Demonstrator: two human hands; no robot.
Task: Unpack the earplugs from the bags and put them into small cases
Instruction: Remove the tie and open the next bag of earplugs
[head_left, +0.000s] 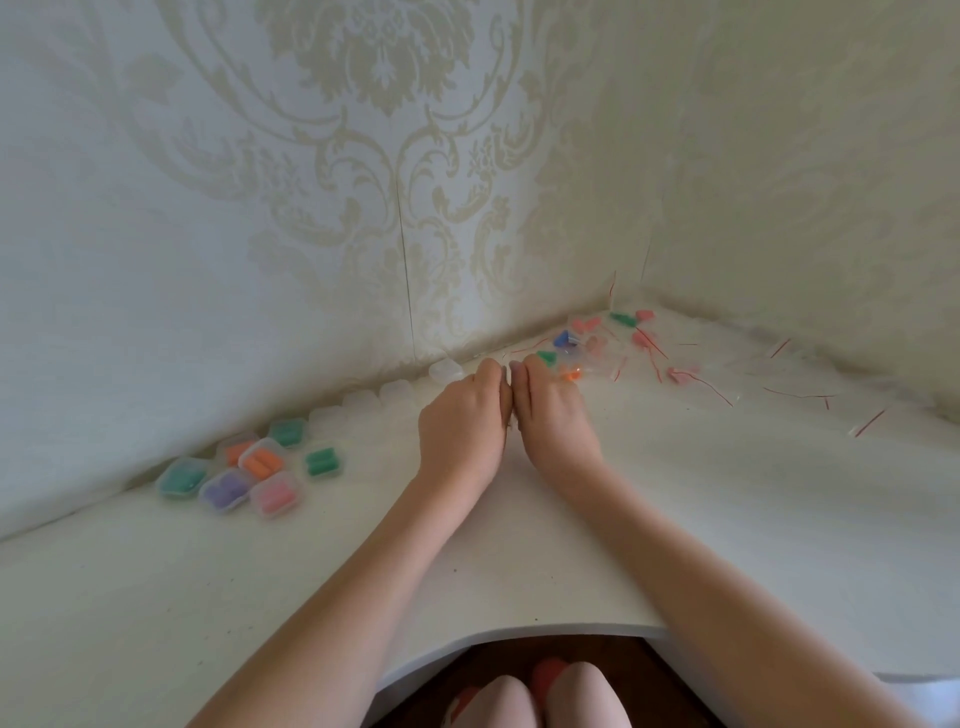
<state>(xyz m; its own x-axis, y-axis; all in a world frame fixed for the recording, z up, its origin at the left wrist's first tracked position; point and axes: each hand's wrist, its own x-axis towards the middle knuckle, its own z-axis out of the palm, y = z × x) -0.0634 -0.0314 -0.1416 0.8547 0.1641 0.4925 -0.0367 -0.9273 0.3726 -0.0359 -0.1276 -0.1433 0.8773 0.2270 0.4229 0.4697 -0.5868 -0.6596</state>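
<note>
Both hands are stretched out side by side over the white surface (675, 519), close to the corner where the two patterned walls (260, 182) meet. The left hand (462, 421) and the right hand (553, 410) touch along their inner edges, with the fingertips drawn together at the far end. The grip of each hand is curled closed, pinching at something small between the fingertips; what it is cannot be told, though a faint clear edge shows there, much like one of the bags.

Just beyond the right hand lies a loose heap of clear bags (597, 345) with red seal strips, and earplugs (563, 339) in blue, green, orange and pink show through them. More torn red strips (711, 387) and empty bag pieces are scattered to the right along the wall.

To the left, near the wall, a cluster of filled small cases (244, 470) sits on the surface, holding green, orange, purple and pink earplugs; some of them touch or overlap. A row of empty clear cases (397, 392) runs along the wall from that cluster toward the hands.

At the bottom edge, the person's knees (545, 696) show below the curved front of the surface
</note>
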